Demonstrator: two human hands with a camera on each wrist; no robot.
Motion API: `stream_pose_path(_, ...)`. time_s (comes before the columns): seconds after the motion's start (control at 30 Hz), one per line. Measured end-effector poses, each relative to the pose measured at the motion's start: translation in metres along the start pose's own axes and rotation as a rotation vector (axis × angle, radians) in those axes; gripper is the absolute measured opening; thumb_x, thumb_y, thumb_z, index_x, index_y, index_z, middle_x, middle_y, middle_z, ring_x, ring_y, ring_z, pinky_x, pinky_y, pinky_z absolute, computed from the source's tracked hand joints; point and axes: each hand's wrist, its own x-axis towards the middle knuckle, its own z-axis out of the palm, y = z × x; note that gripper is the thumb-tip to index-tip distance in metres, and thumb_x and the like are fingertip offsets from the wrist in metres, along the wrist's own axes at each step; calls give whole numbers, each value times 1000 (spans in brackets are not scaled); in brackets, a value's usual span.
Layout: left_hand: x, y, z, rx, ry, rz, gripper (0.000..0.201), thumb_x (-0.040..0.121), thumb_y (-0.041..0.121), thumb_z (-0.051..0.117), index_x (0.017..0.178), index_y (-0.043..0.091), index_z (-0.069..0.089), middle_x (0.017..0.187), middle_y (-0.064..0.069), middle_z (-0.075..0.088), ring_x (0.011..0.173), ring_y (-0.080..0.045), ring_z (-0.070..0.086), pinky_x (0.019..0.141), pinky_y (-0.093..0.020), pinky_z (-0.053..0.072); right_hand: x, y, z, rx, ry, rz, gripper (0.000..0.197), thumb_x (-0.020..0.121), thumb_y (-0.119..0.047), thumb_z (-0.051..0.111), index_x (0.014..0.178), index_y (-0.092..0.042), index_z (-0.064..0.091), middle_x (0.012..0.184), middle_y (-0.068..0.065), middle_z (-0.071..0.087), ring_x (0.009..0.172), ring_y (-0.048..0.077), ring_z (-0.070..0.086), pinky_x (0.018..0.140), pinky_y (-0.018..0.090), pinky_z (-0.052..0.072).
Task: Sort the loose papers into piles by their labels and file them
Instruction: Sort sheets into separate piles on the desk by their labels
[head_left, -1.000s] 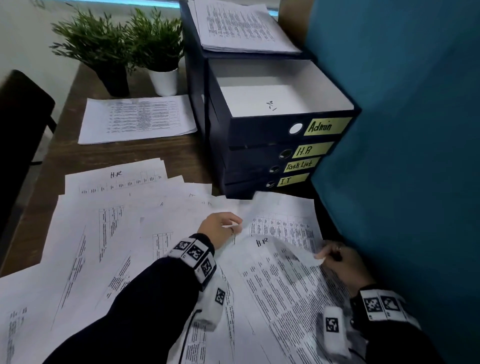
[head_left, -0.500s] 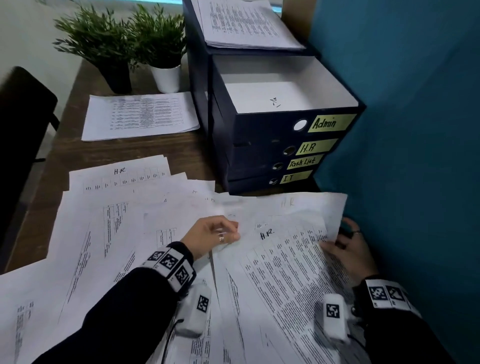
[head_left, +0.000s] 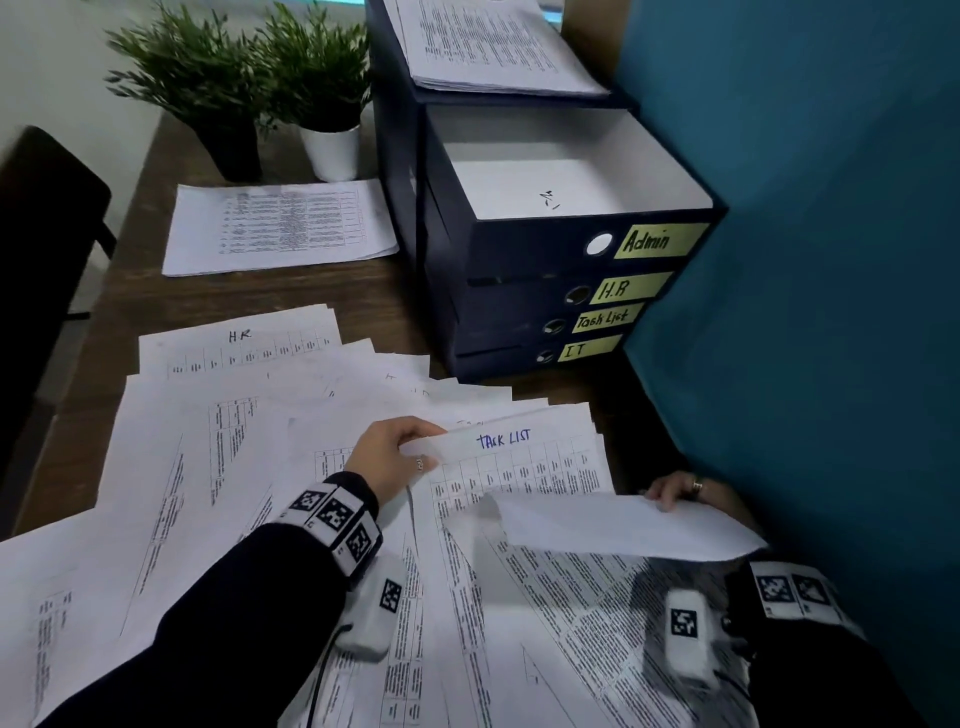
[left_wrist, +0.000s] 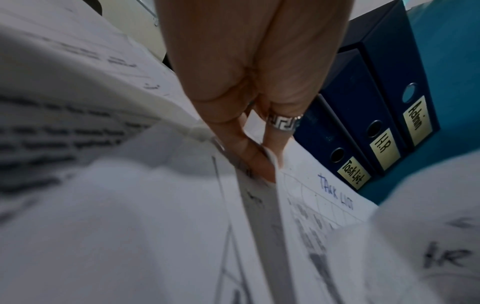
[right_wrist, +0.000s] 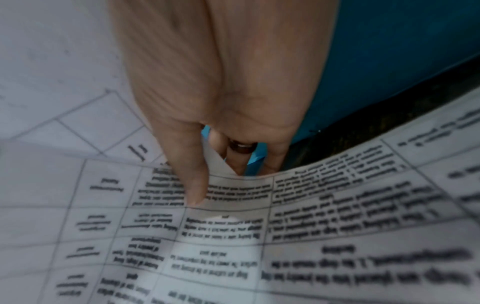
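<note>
Loose printed papers (head_left: 218, 457) lie fanned over the wooden desk. My left hand (head_left: 423, 448) pinches the top left corner of a sheet headed "TASK LIST" (head_left: 506, 441); the left wrist view shows thumb and finger closed on that edge (left_wrist: 262, 162). My right hand (head_left: 672, 491) grips the far edge of another printed sheet (head_left: 623, 527), lifted and curled back toward me. In the right wrist view the thumb (right_wrist: 196, 185) lies on its print, with the fingers behind. A dark blue drawer unit (head_left: 519, 312) is labelled Admin, H.R, Task List and IT. Its Admin drawer (head_left: 550, 187) is open with white paper inside.
A stack of papers (head_left: 493, 47) lies on top of the drawer unit, and another pile (head_left: 280, 226) sits at the back of the desk. Two potted plants (head_left: 260, 88) stand behind it. A teal partition (head_left: 831, 260) closes the right side. A black chair (head_left: 47, 234) is at the left.
My right hand has lifted the H.R sheet and folded it back toward me, uncovering the TASK LIST sheet. My left hand now pinches that sheet's corner.
</note>
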Motion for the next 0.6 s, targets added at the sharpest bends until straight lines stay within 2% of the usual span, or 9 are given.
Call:
stream_pose_path(0.07, -4, 2, 1, -127, 11, -41, 42, 68, -21, 63, 62, 20, 72, 80, -9, 65, 86, -31, 60, 86, -42, 48, -4, -10, 14, -84, 128, 27, 39, 48, -43, 87, 74, -18, 72, 77, -3, 72, 73, 10, 68, 63, 19, 53)
stream_pose_path(0.1, -7, 3, 2, -168, -14, -56, 41, 69, -22, 63, 60, 17, 71, 76, -9, 64, 82, -28, 59, 82, -39, 49, -1, -8, 17, -117, 197, 48, 43, 52, -39, 86, 82, -12, 71, 76, -1, 73, 73, 12, 69, 61, 20, 53)
stream_pose_path(0.17, -14, 8, 4, -181, -129, -70, 40, 71, -24, 61, 59, 12, 70, 69, -7, 65, 71, -24, 60, 68, -28, 52, 2, -10, 28, -141, 226, 101, 25, 73, -13, 75, 95, -4, 69, 85, 4, 74, 83, 20, 70, 67, 24, 53)
stream_pose_path(0.23, -22, 12, 5, -161, -254, -69, 49, 73, -31, 48, 60, 10, 70, 64, -6, 66, 60, -19, 61, 55, -22, 52, 4, -11, 35, -228, 204, 141, 19, 76, -2, 69, 95, -6, 68, 89, 5, 74, 89, 24, 69, 75, 30, 54)
stream_pose_path(0.3, -24, 15, 6, -103, -301, -59, 57, 74, -31, 40, 58, 15, 71, 64, -4, 64, 60, -15, 59, 54, -19, 51, 6, -11, 41, -324, 174, 170, 19, 75, 2, 69, 89, -11, 67, 89, 0, 72, 88, 18, 66, 85, 36, 51)
stream_pose_path(0.37, -24, 14, 8, -133, -191, -52, 44, 81, -20, 46, 66, 12, 71, 69, -1, 67, 67, -15, 60, 58, -18, 51, 7, -12, 41, -390, 197, 172, 25, 75, 7, 69, 89, -12, 62, 89, -4, 65, 87, 14, 60, 86, 33, 45)
stream_pose_path(0.47, -16, 10, 7, -57, 61, -41, 16, 87, 4, 60, 100, 13, 66, 108, -5, 58, 98, -17, 59, 87, -30, 51, 8, -15, 32, -568, 277, 216, 20, 78, 0, 69, 94, -9, 62, 87, 3, 61, 86, 16, 56, 77, 26, 39)
stream_pose_path(0.53, -12, 10, -1, 486, -46, -17, 51, 83, 18, 67, 130, 18, 48, 129, -2, 39, 123, -21, 39, 103, -33, 37, 9, -13, 22, -638, 316, 265, 12, 79, -2, 67, 89, -8, 63, 89, 7, 63, 87, 19, 57, 75, 29, 42)
stream_pose_path(0.6, -9, 13, -4, 780, -129, -14, 75, 77, 26, 73, 141, 19, 33, 135, -4, 31, 126, -23, 28, 105, -33, 31, 11, -15, 18, -504, 347, 326, 18, 82, 5, 58, 69, -6, 59, 77, 10, 61, 81, 22, 53, 69, 35, 43)
